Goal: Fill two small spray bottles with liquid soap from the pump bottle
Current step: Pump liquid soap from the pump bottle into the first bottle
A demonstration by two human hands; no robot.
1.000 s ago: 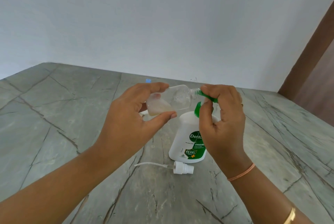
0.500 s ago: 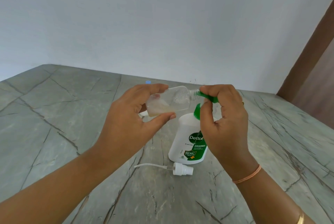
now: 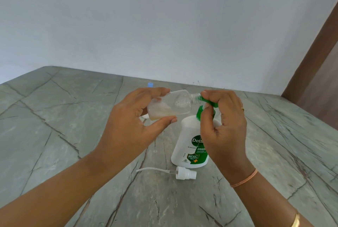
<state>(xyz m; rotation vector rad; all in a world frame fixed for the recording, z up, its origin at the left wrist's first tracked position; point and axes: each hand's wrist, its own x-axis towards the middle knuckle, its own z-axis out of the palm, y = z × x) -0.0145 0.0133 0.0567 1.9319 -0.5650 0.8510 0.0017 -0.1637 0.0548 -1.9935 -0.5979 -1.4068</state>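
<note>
- A white spray cap [image 3: 185, 173] with its thin tube is lying on the grey veined worktop [image 3: 54, 135], just in front of the pump bottle [image 3: 186, 146]. A small blue cap [image 3: 150, 85] is sitting near the far wall.
- Your left hand [image 3: 131, 126] is gripping the clear small spray bottle [image 3: 170, 106] between thumb and fingers, tilted almost on its side above the worktop. Its open neck is meeting the green pump head [image 3: 207, 101].
- Your right hand [image 3: 225, 131] is closing its grip over that pump head, fingers curled.
- Pale liquid and foam are sitting inside the small bottle.
- Your right hand is hiding part of the label, and a white object behind your left hand is showing too little to identify.
</note>
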